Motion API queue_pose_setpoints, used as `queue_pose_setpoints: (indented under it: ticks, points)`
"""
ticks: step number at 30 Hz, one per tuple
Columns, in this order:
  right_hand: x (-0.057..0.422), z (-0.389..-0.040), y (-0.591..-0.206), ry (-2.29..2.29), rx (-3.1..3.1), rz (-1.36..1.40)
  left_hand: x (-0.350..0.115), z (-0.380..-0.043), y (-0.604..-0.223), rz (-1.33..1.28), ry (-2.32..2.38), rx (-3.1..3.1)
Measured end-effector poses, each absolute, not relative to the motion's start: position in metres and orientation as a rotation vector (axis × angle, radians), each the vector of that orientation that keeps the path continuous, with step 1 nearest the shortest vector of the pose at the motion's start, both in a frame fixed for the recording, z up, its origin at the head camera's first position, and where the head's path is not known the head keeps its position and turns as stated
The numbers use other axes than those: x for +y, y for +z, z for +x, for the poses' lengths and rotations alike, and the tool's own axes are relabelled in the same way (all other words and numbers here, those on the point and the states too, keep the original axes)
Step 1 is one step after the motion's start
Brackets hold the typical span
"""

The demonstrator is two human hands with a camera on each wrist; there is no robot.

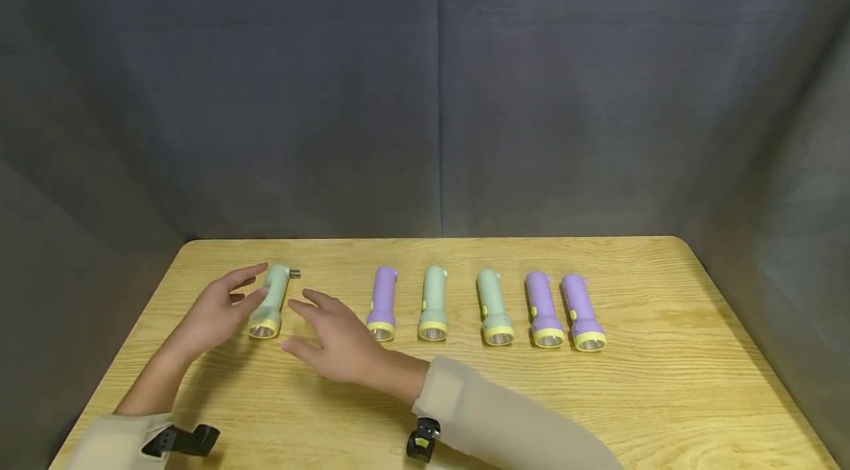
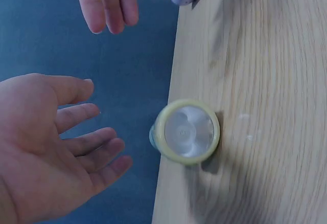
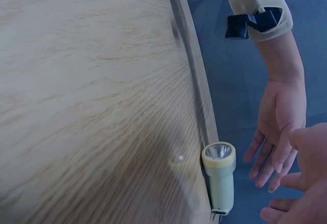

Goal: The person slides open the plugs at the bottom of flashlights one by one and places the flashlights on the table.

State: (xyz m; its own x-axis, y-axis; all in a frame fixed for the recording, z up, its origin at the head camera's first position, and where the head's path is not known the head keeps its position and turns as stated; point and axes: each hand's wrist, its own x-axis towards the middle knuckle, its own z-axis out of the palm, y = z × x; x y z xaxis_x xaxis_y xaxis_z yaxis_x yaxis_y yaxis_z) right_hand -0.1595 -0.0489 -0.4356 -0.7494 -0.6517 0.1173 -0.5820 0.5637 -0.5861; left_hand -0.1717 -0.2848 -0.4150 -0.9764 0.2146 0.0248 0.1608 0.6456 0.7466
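A mint-green flashlight [image 1: 273,299] with a yellow rim lies at the left of the table, its lens toward the person. Two metal prongs [image 1: 295,274] stick out sideways from its tail end. My left hand [image 1: 215,313] hovers at its left side, fingers spread and loosely bent, partly overlapping it in the head view. In the left wrist view, a gap shows between that hand [image 2: 51,147] and the flashlight's lens [image 2: 188,131]. To the right of the same flashlight, my right hand [image 1: 341,341] is held with fingers apart and nothing between them.
Right of the hands, a row holds a purple flashlight [image 1: 384,296], two mint-green flashlights [image 1: 434,296] [image 1: 490,296] and two more purple flashlights [image 1: 541,300] [image 1: 580,304]. Dark curtains [image 1: 438,86] surround the wooden table [image 1: 664,396] at the back and sides.
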Motion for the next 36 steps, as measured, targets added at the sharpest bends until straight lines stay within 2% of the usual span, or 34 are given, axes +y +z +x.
queue_pose_setpoints:
  ticks: [17,36]
  points:
    - [0.008,-0.147,-0.433,-1.072,2.817,-1.001,-0.243,-0.175,-0.410,0.465,1.070,2.929]
    - [0.028,-0.143,-0.456,-1.311,2.690,-0.759,-0.201,-0.196,-0.426,0.555,1.023,2.893]
